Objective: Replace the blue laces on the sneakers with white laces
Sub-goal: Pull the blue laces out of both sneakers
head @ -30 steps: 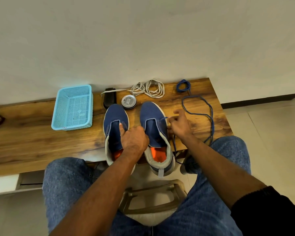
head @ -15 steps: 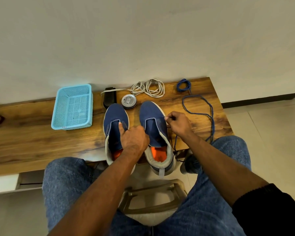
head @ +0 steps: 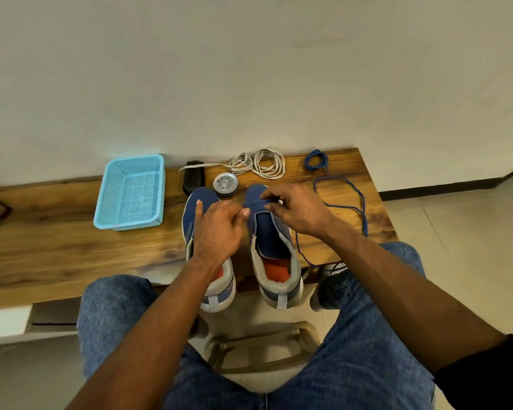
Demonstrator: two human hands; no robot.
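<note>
From the head view, a wooden bench (head: 57,250) runs along a pale wall, and a light blue mesh basket (head: 130,193) sits on it well to the left of the shoes. Behind the shoes lie a black oblong object (head: 193,176), a round tin (head: 226,184) and the coiled white laces (head: 259,165), one strand of which trails left over the black object. A small coil of blue lace (head: 317,159) lies at the far right corner, and a long loose blue lace (head: 353,202) loops across the wood and runs back toward the right sneaker (head: 274,247). The left sneaker (head: 200,208) stands just beside it, both heels hanging over the bench's near edge. The left hand (head: 219,229) lies over the left sneaker, fingers fairly straight, index finger on the toe and thumb reaching toward the right shoe. The right hand (head: 296,211) hovers over the right sneaker's forepart, its fingers curled and pinching the lace at the top of the tongue. The person's knees in jeans frame a stool below.
</note>
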